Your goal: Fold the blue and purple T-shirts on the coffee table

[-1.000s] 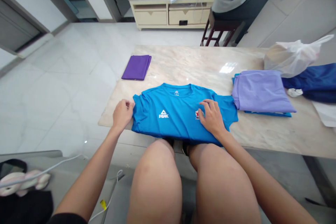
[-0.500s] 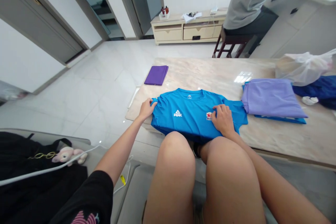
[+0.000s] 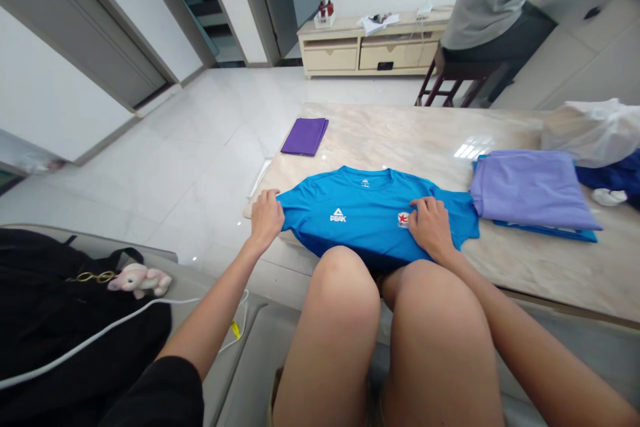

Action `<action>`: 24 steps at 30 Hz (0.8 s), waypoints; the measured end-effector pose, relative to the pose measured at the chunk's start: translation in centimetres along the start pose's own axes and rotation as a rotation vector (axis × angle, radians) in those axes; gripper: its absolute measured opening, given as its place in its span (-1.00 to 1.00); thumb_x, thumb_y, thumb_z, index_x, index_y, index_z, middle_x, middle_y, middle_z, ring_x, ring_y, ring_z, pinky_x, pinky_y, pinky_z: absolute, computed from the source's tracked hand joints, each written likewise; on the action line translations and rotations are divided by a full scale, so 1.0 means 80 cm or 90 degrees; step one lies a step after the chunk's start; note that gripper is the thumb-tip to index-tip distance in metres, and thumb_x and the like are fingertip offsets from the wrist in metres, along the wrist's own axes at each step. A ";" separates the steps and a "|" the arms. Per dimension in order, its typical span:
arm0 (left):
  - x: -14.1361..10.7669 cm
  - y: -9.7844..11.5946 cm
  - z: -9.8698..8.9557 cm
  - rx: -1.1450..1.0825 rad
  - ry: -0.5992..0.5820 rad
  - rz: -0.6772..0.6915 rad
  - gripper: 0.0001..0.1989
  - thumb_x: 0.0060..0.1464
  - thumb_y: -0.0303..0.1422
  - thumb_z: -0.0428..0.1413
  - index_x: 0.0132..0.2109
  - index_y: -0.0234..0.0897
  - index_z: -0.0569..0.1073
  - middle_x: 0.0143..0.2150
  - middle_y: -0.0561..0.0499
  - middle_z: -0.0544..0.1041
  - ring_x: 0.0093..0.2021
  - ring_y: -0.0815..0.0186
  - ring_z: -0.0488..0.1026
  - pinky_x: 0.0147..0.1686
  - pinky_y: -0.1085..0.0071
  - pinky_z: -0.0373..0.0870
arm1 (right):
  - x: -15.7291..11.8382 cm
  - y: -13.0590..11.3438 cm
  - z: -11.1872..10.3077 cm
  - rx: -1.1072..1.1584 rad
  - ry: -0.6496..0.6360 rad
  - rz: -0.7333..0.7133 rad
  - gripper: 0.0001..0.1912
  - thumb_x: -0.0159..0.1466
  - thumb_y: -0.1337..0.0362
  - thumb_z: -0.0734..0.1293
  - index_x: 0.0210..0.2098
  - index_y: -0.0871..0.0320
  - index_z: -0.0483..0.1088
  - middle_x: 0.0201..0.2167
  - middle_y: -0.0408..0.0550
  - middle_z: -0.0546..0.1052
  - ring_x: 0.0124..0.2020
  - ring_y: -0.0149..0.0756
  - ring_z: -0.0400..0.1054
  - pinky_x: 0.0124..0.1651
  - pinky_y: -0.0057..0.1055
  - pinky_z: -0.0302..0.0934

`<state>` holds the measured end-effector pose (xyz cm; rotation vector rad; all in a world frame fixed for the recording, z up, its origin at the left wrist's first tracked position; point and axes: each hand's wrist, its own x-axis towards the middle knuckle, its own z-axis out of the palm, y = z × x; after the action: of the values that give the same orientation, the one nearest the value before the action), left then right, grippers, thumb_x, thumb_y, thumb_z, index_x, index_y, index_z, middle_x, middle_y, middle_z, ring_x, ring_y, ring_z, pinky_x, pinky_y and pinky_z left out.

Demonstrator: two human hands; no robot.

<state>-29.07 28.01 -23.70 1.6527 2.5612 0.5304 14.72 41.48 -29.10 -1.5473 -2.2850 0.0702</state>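
Observation:
A blue T-shirt [image 3: 373, 213] lies front side up on the marble table [image 3: 390, 133], its lower part hanging over the near edge by my knees. My left hand [image 3: 267, 217] is closed on the end of the sleeve at the left, which is stretched out flat. My right hand [image 3: 431, 225] rests on the chest of the shirt beside the red-and-white badge, its fingers bent and partly spread. A folded purple cloth [image 3: 305, 137] lies at the table's far left corner. Folded lavender fabric [image 3: 533, 187] on blue fabric touches the right sleeve.
A white plastic bag [image 3: 595, 130], dark blue cloth and a crumpled tissue [image 3: 609, 197] are at the table's right. Beyond, a person in grey [image 3: 505, 0] sits on a stool near a low cabinet [image 3: 330, 57]. A plush toy [image 3: 140, 279] and white cable lie on the sofa at left.
My left hand has moved left with the sleeve, which was bunched up and now lies extended. My right hand stays at about the same spot on the shirt. The view has shifted slightly.

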 end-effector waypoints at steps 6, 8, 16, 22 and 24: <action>0.019 0.070 0.072 -0.014 -0.134 0.110 -0.39 0.51 -0.11 -0.07 0.55 -0.20 0.38 0.65 -0.25 0.28 0.67 -0.24 0.11 0.62 -0.30 0.02 | 0.030 -0.005 0.007 -0.006 -0.043 -0.018 -0.41 0.57 0.22 0.12 0.50 0.23 0.37 0.50 0.33 0.40 0.54 0.24 0.20 0.49 0.19 0.17; 0.033 0.077 0.091 -0.009 -0.127 0.081 -0.31 0.51 -0.04 -0.08 0.63 -0.16 0.27 0.72 -0.20 0.12 0.72 -0.32 -0.08 0.62 -0.44 -0.14 | 0.041 -0.004 0.024 -0.013 -0.071 0.012 -0.35 0.60 0.13 0.10 0.58 0.24 0.27 0.60 0.30 0.28 0.64 0.24 0.06 0.59 0.26 0.02; 0.116 0.062 0.106 0.021 -0.116 0.093 -0.23 0.49 0.05 -0.13 0.69 -0.11 0.15 0.75 -0.14 0.05 0.73 -0.31 -0.13 0.61 -0.52 -0.25 | 0.114 -0.007 0.076 0.028 -0.079 0.068 -0.29 0.64 0.07 0.08 0.65 0.28 0.14 0.69 0.31 0.06 0.70 0.32 -0.12 0.64 0.45 -0.25; 0.119 0.037 0.089 0.029 -0.094 0.032 -0.17 0.47 0.13 -0.14 0.69 -0.17 0.15 0.74 -0.21 0.05 0.73 -0.31 -0.12 0.62 -0.51 -0.25 | 0.082 -0.028 0.045 0.104 -0.052 -0.024 -0.41 0.59 0.29 0.11 0.55 0.23 0.30 0.59 0.20 0.29 0.60 0.06 0.12 0.63 0.05 0.04; 0.117 0.026 0.080 0.035 -0.112 0.015 -0.16 0.49 0.14 -0.20 0.69 -0.21 0.14 0.75 -0.24 0.03 0.73 -0.31 -0.13 0.62 -0.51 -0.26 | 0.057 -0.010 0.025 0.114 -0.006 0.017 -0.45 0.56 0.33 0.12 0.46 0.20 0.41 0.47 0.22 0.43 0.47 0.08 0.26 0.56 0.04 0.12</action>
<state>-29.85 38.78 -27.69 1.6668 2.4549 0.3030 11.90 45.64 -29.49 -1.4887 -2.1981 0.2818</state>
